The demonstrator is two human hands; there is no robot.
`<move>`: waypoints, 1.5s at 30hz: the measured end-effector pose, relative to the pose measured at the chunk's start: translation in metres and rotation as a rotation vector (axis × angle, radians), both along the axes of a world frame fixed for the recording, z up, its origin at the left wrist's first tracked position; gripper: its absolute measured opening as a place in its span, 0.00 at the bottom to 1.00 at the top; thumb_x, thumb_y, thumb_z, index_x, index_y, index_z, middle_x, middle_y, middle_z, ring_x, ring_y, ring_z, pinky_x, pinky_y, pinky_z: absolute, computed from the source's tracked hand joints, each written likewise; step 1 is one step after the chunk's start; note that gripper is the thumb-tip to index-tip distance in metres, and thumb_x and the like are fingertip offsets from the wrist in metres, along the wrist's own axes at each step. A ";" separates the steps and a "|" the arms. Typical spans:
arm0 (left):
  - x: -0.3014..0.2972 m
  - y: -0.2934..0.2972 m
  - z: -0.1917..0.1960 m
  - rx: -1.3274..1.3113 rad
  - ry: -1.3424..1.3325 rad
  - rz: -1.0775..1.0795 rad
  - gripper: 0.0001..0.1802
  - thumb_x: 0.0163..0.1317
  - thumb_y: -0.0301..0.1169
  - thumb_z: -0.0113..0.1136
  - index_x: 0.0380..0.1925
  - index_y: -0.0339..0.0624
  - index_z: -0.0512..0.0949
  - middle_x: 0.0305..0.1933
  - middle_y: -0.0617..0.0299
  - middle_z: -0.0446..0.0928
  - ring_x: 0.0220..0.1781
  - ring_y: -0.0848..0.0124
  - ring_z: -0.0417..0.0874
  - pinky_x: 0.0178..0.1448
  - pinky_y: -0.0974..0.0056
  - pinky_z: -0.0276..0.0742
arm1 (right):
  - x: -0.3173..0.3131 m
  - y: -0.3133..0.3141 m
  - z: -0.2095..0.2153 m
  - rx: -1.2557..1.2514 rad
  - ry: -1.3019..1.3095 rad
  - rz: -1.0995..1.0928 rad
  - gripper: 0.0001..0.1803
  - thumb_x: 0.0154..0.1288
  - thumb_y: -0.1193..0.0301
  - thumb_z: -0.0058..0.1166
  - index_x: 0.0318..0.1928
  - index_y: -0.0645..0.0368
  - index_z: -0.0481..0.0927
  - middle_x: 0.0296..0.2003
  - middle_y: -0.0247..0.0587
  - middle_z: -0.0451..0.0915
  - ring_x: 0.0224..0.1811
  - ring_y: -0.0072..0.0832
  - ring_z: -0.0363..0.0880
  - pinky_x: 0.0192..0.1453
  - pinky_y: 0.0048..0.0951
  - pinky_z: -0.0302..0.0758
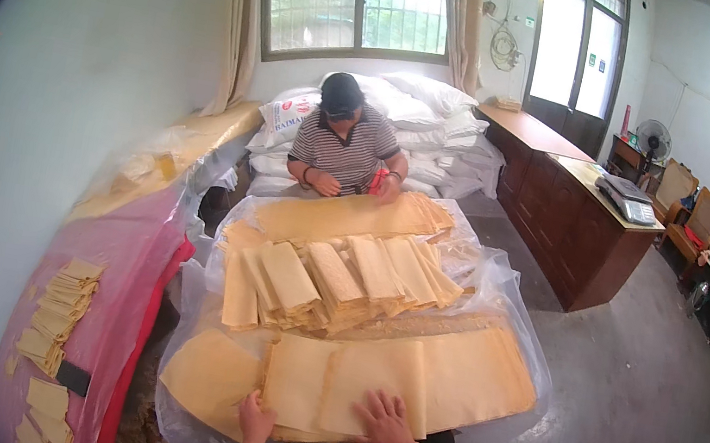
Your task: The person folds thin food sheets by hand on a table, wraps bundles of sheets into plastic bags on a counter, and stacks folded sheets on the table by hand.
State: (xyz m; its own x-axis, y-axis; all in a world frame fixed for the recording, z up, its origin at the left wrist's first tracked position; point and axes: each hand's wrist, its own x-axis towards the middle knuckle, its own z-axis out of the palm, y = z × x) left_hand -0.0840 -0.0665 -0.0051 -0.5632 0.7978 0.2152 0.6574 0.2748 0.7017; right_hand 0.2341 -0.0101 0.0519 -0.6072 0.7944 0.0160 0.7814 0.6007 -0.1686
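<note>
Long, thin tan sheets lie in a pile along the near side of a plastic-covered table, with a folded tan sheet on top. My left hand is closed at the folded sheet's near left corner, its fingers around the edge. Spread flat, my right hand presses on the sheet further right. Beyond my hands, several folded tan bundles overlap in a row. What exactly the sheets are made of I cannot tell.
Across the table a person in a striped shirt handles another sheet pile. White sacks are stacked behind. More folded pieces and a dark flat object rest on a pink-covered surface at left. A wooden counter with a scale stands right.
</note>
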 end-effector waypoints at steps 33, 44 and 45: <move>0.183 0.034 0.015 0.171 0.443 -0.758 0.30 0.56 0.25 0.50 0.62 0.36 0.67 0.66 0.39 0.65 0.70 0.42 0.62 0.73 0.41 0.54 | 0.036 0.044 -0.123 -0.033 0.249 0.078 0.30 0.64 0.55 0.53 0.63 0.55 0.71 0.66 0.46 0.67 0.69 0.44 0.62 0.72 0.45 0.57; 0.189 0.035 0.022 0.040 0.530 -0.758 0.31 0.56 0.29 0.54 0.63 0.41 0.68 0.68 0.43 0.62 0.73 0.44 0.58 0.75 0.42 0.52 | 0.066 0.072 -0.031 0.018 0.800 -0.403 0.25 0.59 0.70 0.57 0.59 0.56 0.75 0.60 0.50 0.73 0.64 0.47 0.69 0.63 0.41 0.69; 0.190 0.034 0.025 0.014 0.593 -0.756 0.32 0.56 0.32 0.56 0.64 0.42 0.67 0.68 0.42 0.61 0.73 0.43 0.57 0.75 0.41 0.51 | 0.064 0.072 -0.026 0.190 0.707 -0.363 0.26 0.59 0.69 0.57 0.60 0.54 0.75 0.62 0.49 0.72 0.65 0.46 0.67 0.65 0.43 0.67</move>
State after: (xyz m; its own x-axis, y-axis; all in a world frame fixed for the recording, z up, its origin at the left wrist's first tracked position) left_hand 0.1057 -0.0323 0.0202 0.3033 0.9005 0.3116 0.9063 -0.3736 0.1975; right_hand 0.2985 0.0618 0.0257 -0.1086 0.8846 0.4536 0.6797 0.3990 -0.6154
